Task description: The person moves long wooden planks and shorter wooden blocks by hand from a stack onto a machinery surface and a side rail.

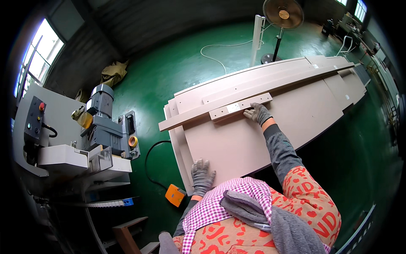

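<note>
My right hand (259, 114), in a grey work glove, reaches across to a short, flat, pale strip (218, 112) with small holes and a white label. Its fingers are apart and touch the strip's near edge close to its right end. This strip lies against a long pale bar (190, 120) that runs slantwise over a stack of wide, light pinkish panels (237, 148). At the near left corner of the stack, my left hand (202, 175), gloved too, rests flat with its fingers spread and nothing in them.
To the left stands a grey machine with a motor (101, 103) and a control box (34, 118). An orange foot pedal (175, 195) with a black cable lies on the green floor (156, 76). A pedestal fan (282, 15) stands beyond the panels, beside a white post (256, 40).
</note>
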A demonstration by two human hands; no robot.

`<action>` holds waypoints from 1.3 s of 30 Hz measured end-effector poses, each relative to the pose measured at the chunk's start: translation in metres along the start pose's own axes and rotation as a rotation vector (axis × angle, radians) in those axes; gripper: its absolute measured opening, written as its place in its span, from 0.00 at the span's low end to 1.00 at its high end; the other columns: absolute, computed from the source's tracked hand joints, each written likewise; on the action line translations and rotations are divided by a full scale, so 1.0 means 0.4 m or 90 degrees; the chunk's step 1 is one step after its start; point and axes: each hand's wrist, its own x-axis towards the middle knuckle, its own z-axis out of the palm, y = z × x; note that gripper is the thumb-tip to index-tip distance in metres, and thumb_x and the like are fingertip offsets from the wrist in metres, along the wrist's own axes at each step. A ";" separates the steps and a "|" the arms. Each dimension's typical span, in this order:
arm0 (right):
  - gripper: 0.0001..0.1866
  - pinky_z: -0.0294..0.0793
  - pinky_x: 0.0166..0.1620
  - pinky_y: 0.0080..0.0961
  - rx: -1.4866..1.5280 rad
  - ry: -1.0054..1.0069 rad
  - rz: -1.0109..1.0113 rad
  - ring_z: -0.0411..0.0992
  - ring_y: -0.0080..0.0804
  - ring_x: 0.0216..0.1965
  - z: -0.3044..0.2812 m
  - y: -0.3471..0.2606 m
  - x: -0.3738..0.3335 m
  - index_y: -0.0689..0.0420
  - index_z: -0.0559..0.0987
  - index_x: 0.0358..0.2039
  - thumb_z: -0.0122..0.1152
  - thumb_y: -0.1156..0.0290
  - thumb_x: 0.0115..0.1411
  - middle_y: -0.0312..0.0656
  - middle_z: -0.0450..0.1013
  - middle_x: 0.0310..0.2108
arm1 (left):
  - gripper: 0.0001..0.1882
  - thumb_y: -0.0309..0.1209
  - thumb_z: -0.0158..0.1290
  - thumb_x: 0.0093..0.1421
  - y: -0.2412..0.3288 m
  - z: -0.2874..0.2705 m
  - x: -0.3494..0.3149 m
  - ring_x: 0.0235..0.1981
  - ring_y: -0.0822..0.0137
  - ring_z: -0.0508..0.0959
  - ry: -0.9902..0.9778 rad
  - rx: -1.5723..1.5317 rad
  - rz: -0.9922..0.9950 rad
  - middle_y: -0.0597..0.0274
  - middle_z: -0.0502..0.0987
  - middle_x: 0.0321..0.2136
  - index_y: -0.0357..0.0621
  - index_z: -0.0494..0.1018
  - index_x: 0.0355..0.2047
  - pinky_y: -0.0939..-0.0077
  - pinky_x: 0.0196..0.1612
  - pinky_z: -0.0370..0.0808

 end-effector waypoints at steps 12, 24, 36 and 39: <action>0.39 0.64 0.64 0.41 -0.147 -0.068 -0.117 0.59 0.48 0.66 -0.038 0.175 0.003 0.65 0.50 0.68 0.43 0.48 0.69 0.50 0.54 0.69 | 0.38 0.56 0.48 0.60 -0.023 -0.009 -0.003 0.71 0.51 0.48 -0.018 -0.017 0.001 0.48 0.52 0.69 0.52 0.60 0.66 0.50 0.71 0.39; 0.13 0.75 0.49 0.28 -0.815 -0.191 -0.570 0.76 0.33 0.41 -0.137 0.509 -0.168 0.59 0.77 0.48 0.52 0.78 0.64 0.44 0.77 0.41 | 0.27 0.43 0.51 0.61 -0.152 -0.030 0.003 0.64 0.53 0.63 0.186 -0.094 0.028 0.52 0.66 0.61 0.48 0.69 0.59 0.54 0.69 0.53; 0.15 0.72 0.51 0.43 -1.129 -0.137 -0.836 0.72 0.52 0.45 -0.047 0.533 -0.273 0.57 0.78 0.43 0.51 0.79 0.55 0.51 0.74 0.42 | 0.45 0.45 0.62 0.51 -0.737 -0.470 0.039 0.63 0.48 0.63 0.481 0.170 -0.298 0.46 0.62 0.63 0.47 0.57 0.67 0.56 0.67 0.55; 0.16 0.73 0.49 0.44 -1.143 -0.108 -0.829 0.72 0.52 0.44 -0.046 0.535 -0.277 0.56 0.79 0.43 0.52 0.78 0.53 0.52 0.74 0.40 | 0.57 0.50 0.67 0.45 -0.868 -0.580 0.077 0.64 0.47 0.62 0.419 0.201 -0.378 0.45 0.58 0.66 0.46 0.50 0.70 0.54 0.67 0.54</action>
